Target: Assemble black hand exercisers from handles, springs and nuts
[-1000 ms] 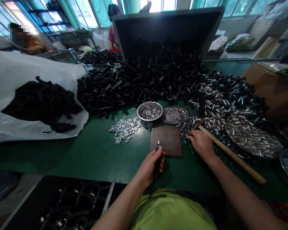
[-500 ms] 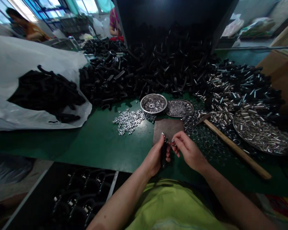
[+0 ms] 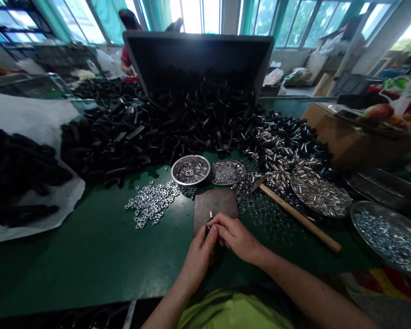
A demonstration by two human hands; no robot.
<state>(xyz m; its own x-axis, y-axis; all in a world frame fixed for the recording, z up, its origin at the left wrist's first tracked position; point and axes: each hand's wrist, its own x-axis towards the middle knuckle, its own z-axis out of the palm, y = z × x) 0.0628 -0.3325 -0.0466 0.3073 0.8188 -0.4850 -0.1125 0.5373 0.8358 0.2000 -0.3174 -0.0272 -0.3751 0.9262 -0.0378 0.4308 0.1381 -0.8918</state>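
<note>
My left hand (image 3: 199,256) is closed around a black handle-like part (image 3: 208,229), mostly hidden by the fingers. From its upper end a shiny metal piece (image 3: 211,214) sticks out. My right hand (image 3: 238,236) meets the left one there, thumb and fingers pinched at the top of the part; what lies between these fingertips is hidden. Both hands are over the near edge of a flat brown metal plate (image 3: 214,203). Just beyond it stand a round steel bowl (image 3: 191,183) of small rings and an oval tray (image 3: 227,182) of tiny metal pieces.
Loose nuts (image 3: 152,201) lie left of the plate. A wooden-handled hammer (image 3: 301,219) rests among thin rings at right, near dishes of metal pins (image 3: 320,192) and small parts (image 3: 388,240). Black curved parts (image 3: 157,132) heap across the back before a tilted bin (image 3: 202,55). Another person (image 3: 126,59) sits beyond.
My right hand, which held a small metal ring apart from the part, has come against its upper end. The head view has tilted up and turned right.
</note>
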